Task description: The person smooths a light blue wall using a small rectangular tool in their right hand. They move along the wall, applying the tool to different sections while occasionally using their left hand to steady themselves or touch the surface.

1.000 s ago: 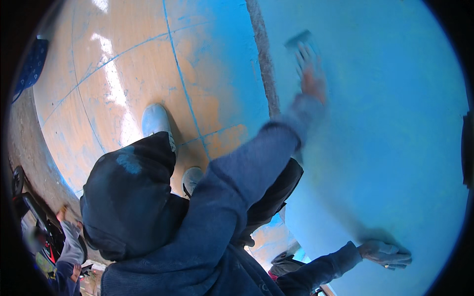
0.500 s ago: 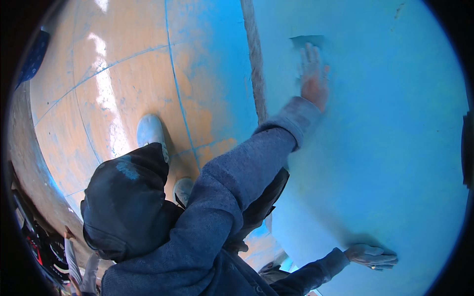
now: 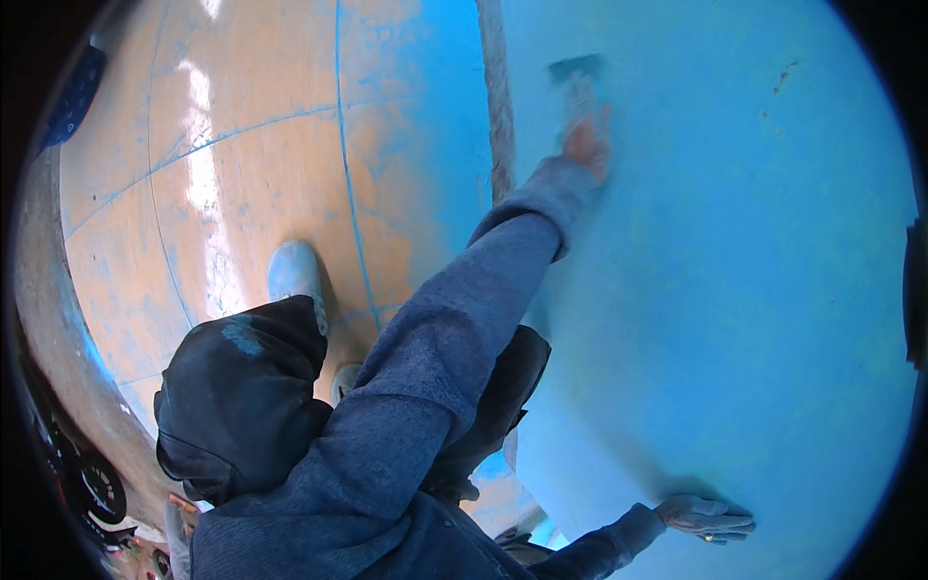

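My left hand reaches far up along a light-blue wall, its fingers smeared by motion. Under those fingers a thin dark grey-green sheet of sandpaper is pressed against the surface, its far edge sticking out past the fingertips. Low on the same wall, my right hand lies flat with fingers stretched out, dusty and wearing a ring. It holds nothing.
Left of the wall runs a tan tiled floor with blue dust, bordered by a grey strip. My dark-trousered knee and dusty shoe are at left. A wheel shows at lower left.
My left hand and the sandpaper have slid up and leftward over the wall. The right hand stays flat against it, while the whole view has shifted a little.
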Motion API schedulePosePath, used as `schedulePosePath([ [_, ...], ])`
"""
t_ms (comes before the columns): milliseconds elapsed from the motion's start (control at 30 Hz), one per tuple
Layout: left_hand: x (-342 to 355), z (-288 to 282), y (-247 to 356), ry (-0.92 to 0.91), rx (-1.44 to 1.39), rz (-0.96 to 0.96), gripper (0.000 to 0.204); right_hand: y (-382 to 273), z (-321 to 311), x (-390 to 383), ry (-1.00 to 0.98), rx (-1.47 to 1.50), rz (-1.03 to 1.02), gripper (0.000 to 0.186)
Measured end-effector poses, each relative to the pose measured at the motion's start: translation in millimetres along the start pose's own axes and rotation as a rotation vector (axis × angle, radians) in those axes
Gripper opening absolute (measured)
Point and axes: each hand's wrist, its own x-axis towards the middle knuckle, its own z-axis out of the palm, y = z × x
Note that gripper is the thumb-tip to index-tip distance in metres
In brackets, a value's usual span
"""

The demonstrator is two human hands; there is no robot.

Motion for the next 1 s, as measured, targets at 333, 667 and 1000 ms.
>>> schedulePosePath([
  [333,15.1,18.6,51.6,-0.011,-0.248,0.283,0.059,12.1,4.1,-16.3,-0.003,-0.068,-0.024,0.058],
  [667,-88.0,36.2,-43.5,0.085,0.216,-0.281,0.057,-8.7,3.4,-23.1,-0.002,-0.098,-0.041,0.06],
  [1000,22.6,-38.4,-49.3,-0.16,-0.116,-0.422,0.057,-10.7,5.5,-3.4,-0.02,-0.17,-0.017,0.061],
])
